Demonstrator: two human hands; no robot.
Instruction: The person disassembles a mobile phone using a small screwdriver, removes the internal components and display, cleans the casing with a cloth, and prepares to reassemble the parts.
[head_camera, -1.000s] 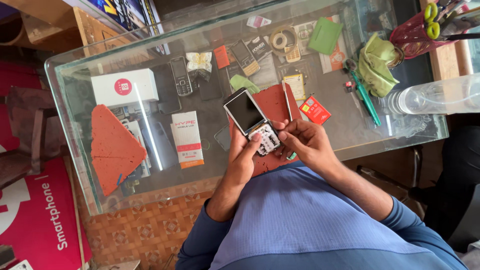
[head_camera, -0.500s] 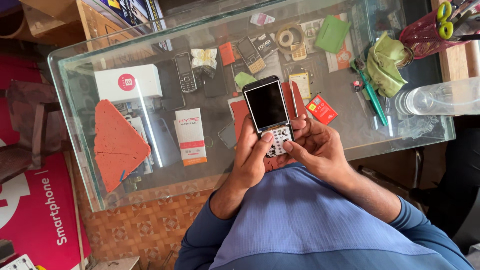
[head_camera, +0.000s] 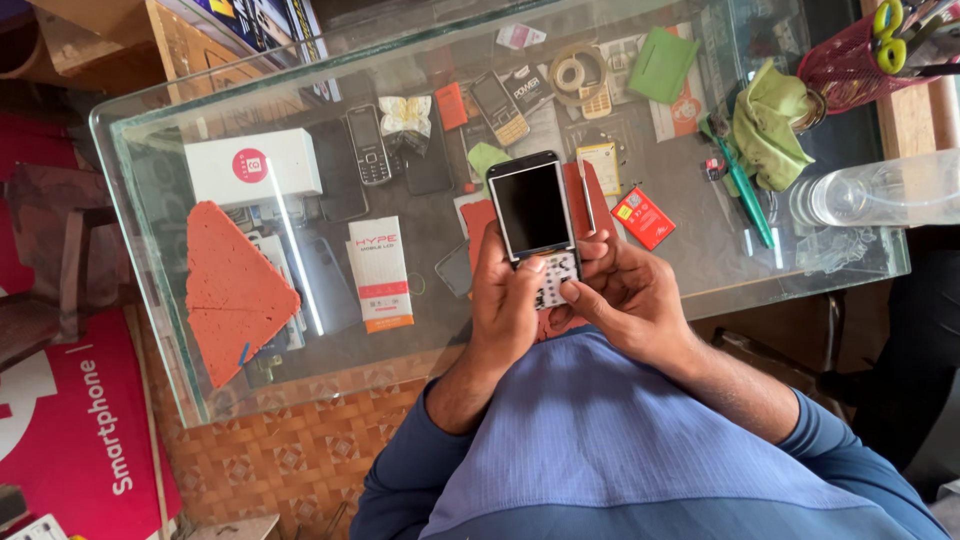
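Both hands grip a keypad phone (head_camera: 535, 225) above the glass counter (head_camera: 700, 270): the left hand (head_camera: 505, 300) wraps its side, the right hand (head_camera: 620, 290) thumbs the keys.

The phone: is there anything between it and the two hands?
Nothing visible. The phone lies directly in both hands: the left hand grips its lower left side with the thumb on the keypad, and the right hand holds the lower right edge, thumb also at the keypad. Its screen is uncovered, above the glass table.
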